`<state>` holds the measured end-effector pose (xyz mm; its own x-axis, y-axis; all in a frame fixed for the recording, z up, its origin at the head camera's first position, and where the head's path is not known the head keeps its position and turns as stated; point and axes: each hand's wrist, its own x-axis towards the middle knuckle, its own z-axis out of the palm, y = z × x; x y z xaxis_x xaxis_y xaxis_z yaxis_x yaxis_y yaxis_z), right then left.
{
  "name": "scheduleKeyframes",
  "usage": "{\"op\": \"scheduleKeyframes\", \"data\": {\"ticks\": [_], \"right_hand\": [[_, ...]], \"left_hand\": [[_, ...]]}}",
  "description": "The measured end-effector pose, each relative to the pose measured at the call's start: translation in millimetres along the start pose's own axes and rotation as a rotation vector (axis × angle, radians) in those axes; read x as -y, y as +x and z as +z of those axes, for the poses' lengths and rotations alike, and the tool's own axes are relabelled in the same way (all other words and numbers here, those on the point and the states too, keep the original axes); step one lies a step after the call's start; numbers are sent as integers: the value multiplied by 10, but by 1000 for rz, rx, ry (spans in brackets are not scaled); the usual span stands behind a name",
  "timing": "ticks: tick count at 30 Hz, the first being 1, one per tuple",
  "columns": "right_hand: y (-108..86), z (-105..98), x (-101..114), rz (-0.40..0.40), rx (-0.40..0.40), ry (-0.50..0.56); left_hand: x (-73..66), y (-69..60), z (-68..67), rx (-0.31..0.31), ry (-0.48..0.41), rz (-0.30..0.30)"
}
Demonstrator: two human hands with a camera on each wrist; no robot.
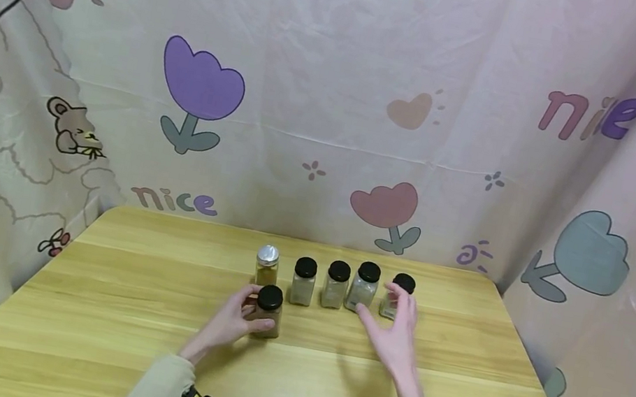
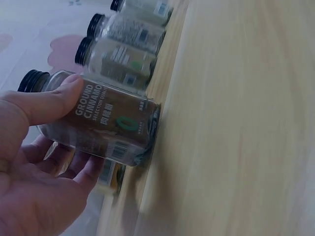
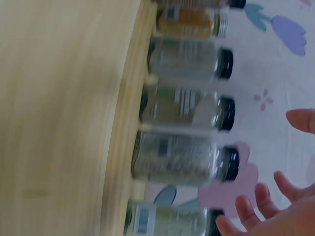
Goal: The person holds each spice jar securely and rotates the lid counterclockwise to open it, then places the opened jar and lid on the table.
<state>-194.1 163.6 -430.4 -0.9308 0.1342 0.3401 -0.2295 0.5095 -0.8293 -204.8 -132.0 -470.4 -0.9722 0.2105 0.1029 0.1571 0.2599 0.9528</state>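
Tabletop (image 1: 100, 309): pale yellow wood with lengthwise grain filled the lower half of the head view; a brighter patch showed at lower centre, and soft shadows fell below the hands.
Cloth (image 1: 308, 111): printed, whitish-pink fabric hung behind the table and along both sides, with folds at upper right.
Prints: a purple tulip (image 1: 203, 82) at upper left of centre, a pink tulip (image 1: 383, 204) right of centre, a blue-grey tulip (image 1: 592, 252) at the right, "nice" in coloured letters at upper right and again just above the table's back edge.
Cinnamon jar (image 1: 270, 313): black-capped and brown inside, it stood out at the centre of the frame, in front of the row; whether its base met the wood could not be told.
Left hand (image 1: 233, 320): curled about that jar, thumb across the label side, fingers behind.
Row: from left to right near the back edge, a silver-capped jar (image 1: 267, 266), then four black-capped jars (image 1: 303, 284).
Right hand (image 1: 396, 336): right of centre, thumb and fingers spread wide, gripping nothing, before the two rightmost jars; contact with them could not be told.
Sleeves (image 1: 156, 390): beige, at the bottom edge.
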Motion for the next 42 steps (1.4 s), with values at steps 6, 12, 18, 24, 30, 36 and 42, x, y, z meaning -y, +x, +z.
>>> {"op": "scheduleKeyframes", "data": {"ticks": [6,12,18,24,30,36,42], "right_hand": [[-125,186,161,-79,139,11],[-198,399,304,-137,223,70],[-233,580,387,-191,238,56],[-274,657,407,-247,172,-39],[-284,701,398,-310,138,-99],[-284,714,391,-325,109,-127],[-301,705,391,-326,106,-144]], "left_hand": [[-25,-5,136,40,-19,42],[-58,-23,288,73,-60,62],[-80,-30,432,118,-128,52],[-64,-42,497,127,-168,77],[-57,-42,552,54,-104,123],[-64,-39,587,8,-104,98],[-68,-46,592,-5,-120,102]]}}
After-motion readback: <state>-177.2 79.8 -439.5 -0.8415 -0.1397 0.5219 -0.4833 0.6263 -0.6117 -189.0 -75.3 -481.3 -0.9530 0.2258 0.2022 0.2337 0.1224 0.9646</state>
